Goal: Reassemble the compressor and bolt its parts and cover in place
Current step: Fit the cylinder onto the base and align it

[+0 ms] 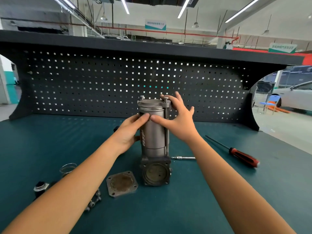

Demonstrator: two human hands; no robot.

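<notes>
A teal worktop (pixel 185 208) fills the lower half of the view. A dark perforated back panel (pixel 101 81) stands behind the compressor (pixel 154 137).

The compressor, a grey metal cylinder, stands upright at the middle of the worktop. Its square base housing (pixel 156 173) faces the viewer with a round opening left uncovered. A ringed cap (pixel 151 103) sits on top. Long bolts stand up through the cap, and one shank runs down the compressor's right side.

Two bare forearms reach in from the bottom corners to the compressor. The left hand (pixel 127 134) holds the cylinder's left side. Its grip is closed round the body, with the thumb across the front. The right hand (pixel 180 119) is at the upper right of the compressor. Its grip is apart, fingers spread and fairly straight. The thumb tip touches the front of the cylinder and the forefinger reaches to the bolt head on the cap.

A screwdriver (pixel 243 157) with a red and black handle lies well to the right of the compressor. A square cover plate (pixel 121 183) lies flat just left of the base. A coiled wire spring (pixel 67 168) stands farther left. A black fitting (pixel 40 187) lies beyond it, partly hidden by the left forearm. A few loose bolts (pixel 94 200) lie near the plate's left corner. One long bolt (pixel 183 158) lies just right of the base.
</notes>
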